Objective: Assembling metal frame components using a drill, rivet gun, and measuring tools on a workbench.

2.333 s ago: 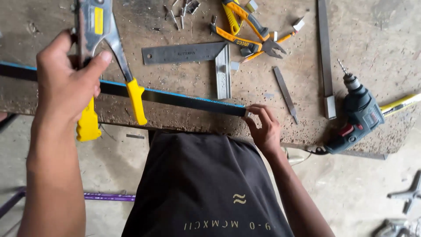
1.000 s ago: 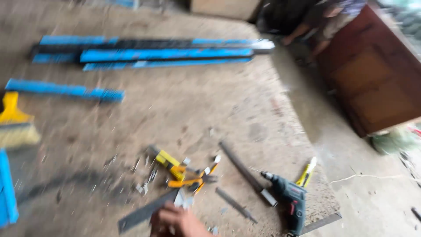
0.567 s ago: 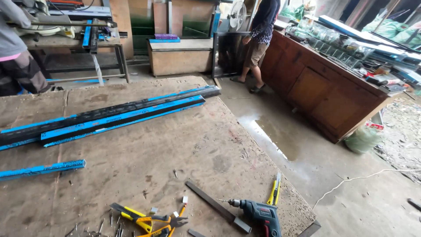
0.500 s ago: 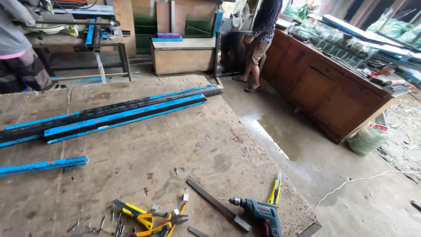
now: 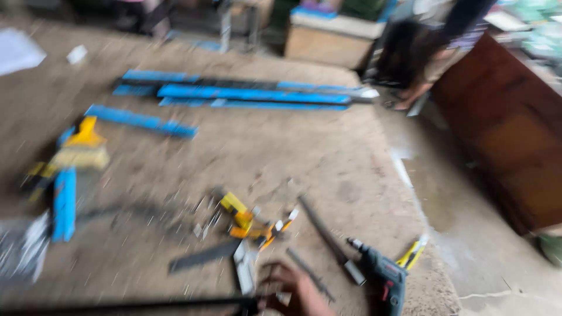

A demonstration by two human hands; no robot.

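Note:
The picture is smeared by motion. My right hand [image 5: 293, 289] is at the bottom edge, its fingers curled at the right end of a long dark metal bar [image 5: 129, 305] that lies along the table's near edge. My left hand is out of sight. Just left of my right hand lies a grey steel square [image 5: 243, 269]. To its right is a blue-green power drill [image 5: 383, 281]. Yellow-handled snips and pliers [image 5: 252, 222] lie a little beyond the hand.
Long blue-wrapped profiles [image 5: 252, 93] lie across the far side of the table, with a shorter blue piece [image 5: 140, 120] nearer. A yellow brush [image 5: 82, 146] sits at the left. Right of the table stands a brown wooden cabinet [image 5: 509, 129]; another person [image 5: 445, 35] stands beyond.
The view has swung back down from the workshop to the table. My right hand and the dark bar have come back into sight at the bottom.

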